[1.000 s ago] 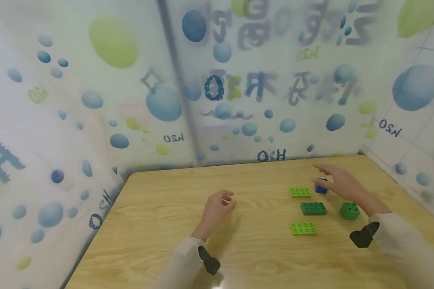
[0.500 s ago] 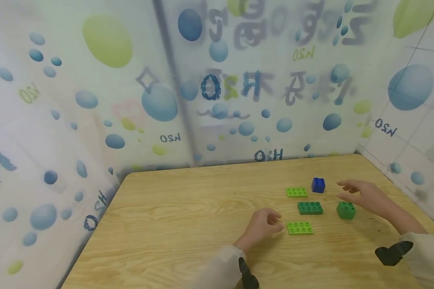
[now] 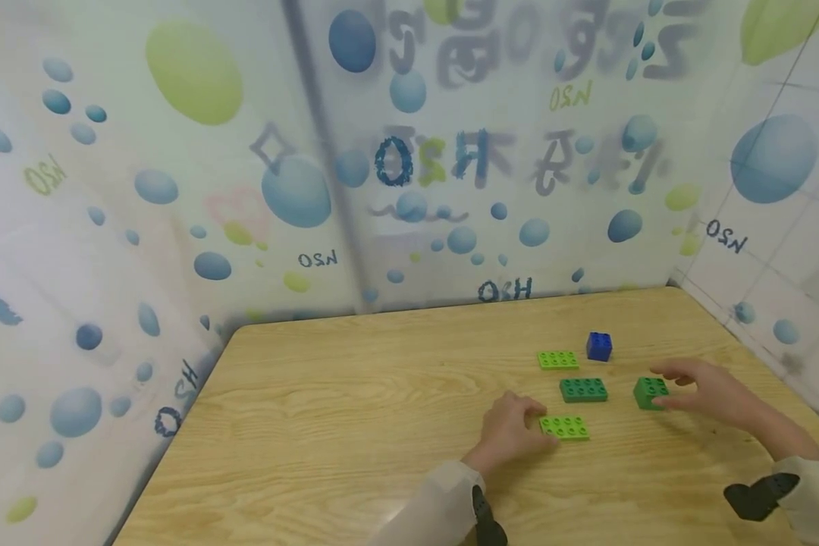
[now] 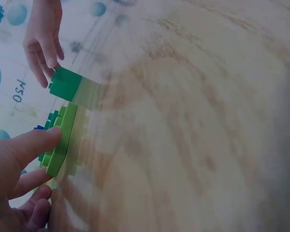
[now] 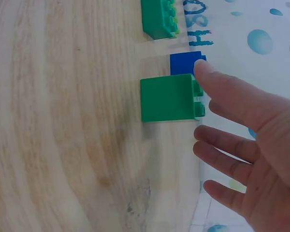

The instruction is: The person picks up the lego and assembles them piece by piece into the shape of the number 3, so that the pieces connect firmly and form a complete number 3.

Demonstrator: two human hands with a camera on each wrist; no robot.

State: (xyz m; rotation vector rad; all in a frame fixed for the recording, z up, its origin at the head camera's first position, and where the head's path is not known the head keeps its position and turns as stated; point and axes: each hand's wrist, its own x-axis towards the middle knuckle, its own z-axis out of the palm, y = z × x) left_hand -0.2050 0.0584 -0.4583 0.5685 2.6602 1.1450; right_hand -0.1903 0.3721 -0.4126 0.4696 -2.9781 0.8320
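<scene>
My left hand (image 3: 512,431) reaches round the left end of a light green brick (image 3: 569,428), thumb along its front edge and index finger at the back corner. In the left wrist view the thumb (image 4: 43,140) overlaps the side of that low studded brick (image 4: 63,142). On the right, my right hand (image 3: 713,390) is spread beside a taller green brick (image 3: 648,393), with thumb and fingers parted near its studs. The right wrist view shows this green brick (image 5: 166,98) on the table, the hand's fingers (image 5: 227,142) apart from it.
A dark green brick (image 3: 583,390) lies between the two hands. Behind it are another light green brick (image 3: 557,359) and a small blue brick (image 3: 599,346). The wooden table (image 3: 355,394) ends at a patterned curtain (image 3: 416,227).
My left hand has moved right to the near light green brick. My right hand has drawn back from over the blue brick and come down beside the taller green one.
</scene>
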